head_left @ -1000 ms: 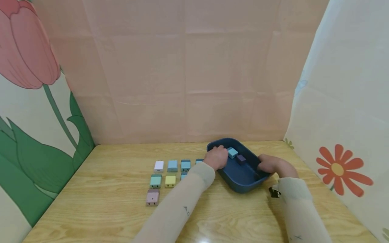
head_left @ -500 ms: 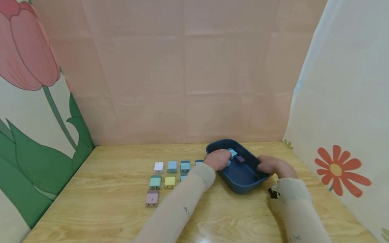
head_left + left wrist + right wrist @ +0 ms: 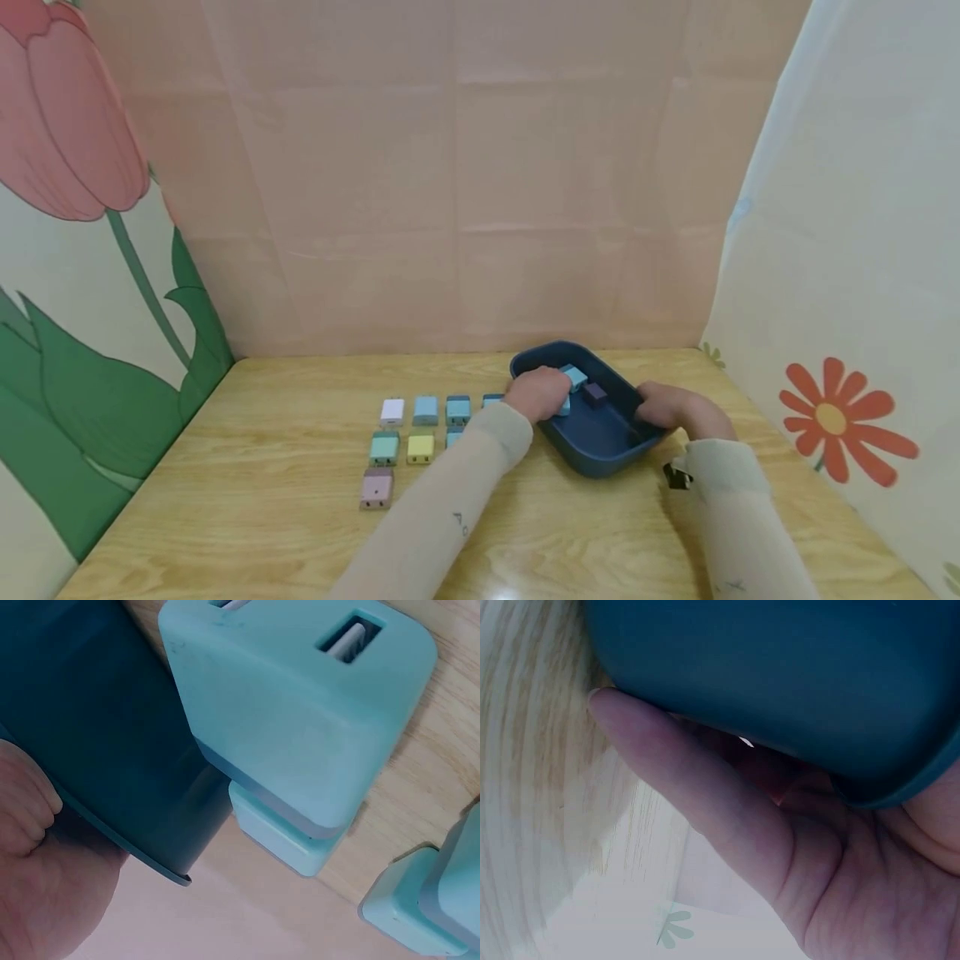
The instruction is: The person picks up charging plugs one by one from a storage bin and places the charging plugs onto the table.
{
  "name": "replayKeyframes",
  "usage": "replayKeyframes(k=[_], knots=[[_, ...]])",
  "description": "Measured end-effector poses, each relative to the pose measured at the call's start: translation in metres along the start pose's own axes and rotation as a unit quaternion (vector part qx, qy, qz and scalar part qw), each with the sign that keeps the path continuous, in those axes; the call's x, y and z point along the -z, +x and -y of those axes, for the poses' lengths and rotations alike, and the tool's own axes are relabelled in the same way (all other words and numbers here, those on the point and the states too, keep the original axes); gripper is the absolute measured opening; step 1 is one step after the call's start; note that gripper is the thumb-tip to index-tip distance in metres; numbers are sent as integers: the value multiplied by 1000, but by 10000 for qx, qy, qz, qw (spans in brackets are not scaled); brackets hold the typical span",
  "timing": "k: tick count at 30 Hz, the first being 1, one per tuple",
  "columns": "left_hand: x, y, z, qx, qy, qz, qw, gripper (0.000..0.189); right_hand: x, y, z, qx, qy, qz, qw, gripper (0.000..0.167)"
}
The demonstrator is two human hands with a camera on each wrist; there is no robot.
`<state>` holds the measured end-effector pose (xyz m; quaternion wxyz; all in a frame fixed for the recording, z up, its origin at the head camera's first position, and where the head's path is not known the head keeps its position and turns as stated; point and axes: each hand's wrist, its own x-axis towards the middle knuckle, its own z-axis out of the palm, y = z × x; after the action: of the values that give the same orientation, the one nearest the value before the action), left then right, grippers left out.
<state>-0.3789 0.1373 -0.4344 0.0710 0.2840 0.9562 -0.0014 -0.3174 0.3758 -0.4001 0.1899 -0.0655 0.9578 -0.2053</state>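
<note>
A dark blue plastic bin sits at the right of the table. My right hand grips its right rim; in the right wrist view the thumb lies along the outer wall. Over the left rim reaches my left hand, its fingers curled around a light-blue charger inside the bin. The fingertips are mostly hidden. Beside it in the bin lie another light-blue charger and a dark purple charger. Close to the left wrist camera, a light-blue USB charger stands outside the bin.
Several chargers form rows left of the bin: a white one, blue ones, a teal one, a yellow one and a pink one. My left sleeve covers part of these rows. A pink cloth backdrop rises behind.
My left hand has dipped slightly lower and further right into the bin, and a light-blue charger now shows at its fingers. The right hand and the bin have stayed in place.
</note>
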Motion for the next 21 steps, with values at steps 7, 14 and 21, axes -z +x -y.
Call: replayKeyframes(k=[7,14,21], knots=[[5,-7,-4,-91,193,-225,9995,21,0,1,0,43,-32,40,10000,36],[22,-32,-11,-99,558,-350,9978,24,4,0,2,-33,-44,-2,10000,40],[10,-16,-7,-207,491,-189,9984,7,0,0,-1,2,-7,-17,10000,35]])
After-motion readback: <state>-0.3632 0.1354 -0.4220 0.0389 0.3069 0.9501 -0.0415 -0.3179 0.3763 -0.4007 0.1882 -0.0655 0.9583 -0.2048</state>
